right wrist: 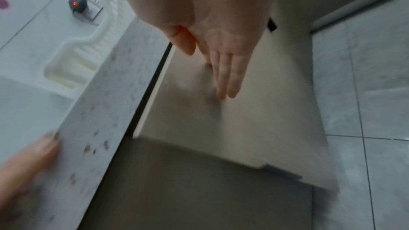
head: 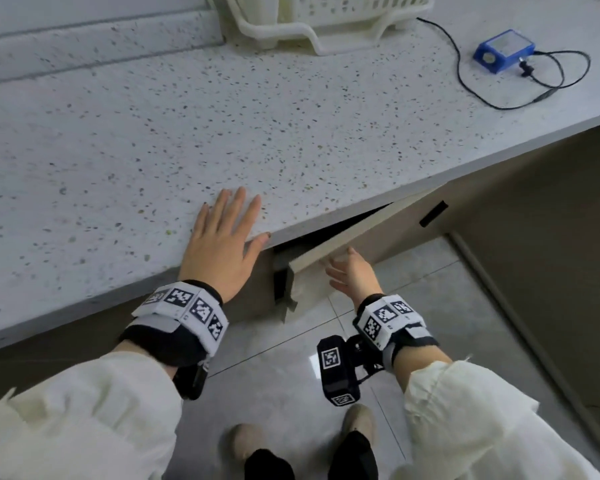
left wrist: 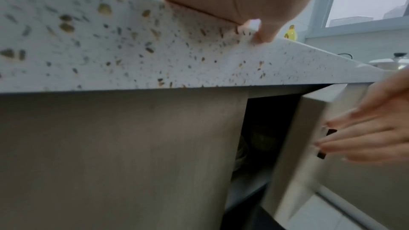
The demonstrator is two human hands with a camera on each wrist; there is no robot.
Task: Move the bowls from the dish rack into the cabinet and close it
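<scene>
The beige cabinet door (head: 368, 233) under the speckled counter (head: 153, 140) stands slightly ajar, a dark gap showing behind it. My right hand (head: 349, 271) lies flat against the door's front, its straight fingers (right wrist: 225, 80) pressing the panel. My left hand (head: 226, 237) rests palm down, fingers spread, on the counter's front edge. The white dish rack (head: 312, 19) stands at the back of the counter; no bowl shows in it. In the left wrist view dim rounded shapes sit inside the dark cabinet (left wrist: 263, 139), too dim to name.
A blue box (head: 504, 50) with a black cable lies on the counter at the right. Grey floor tiles (head: 430, 306) spread below the door, with my feet (head: 357, 420) on them. A pot lid (left wrist: 389, 62) sits far along the counter.
</scene>
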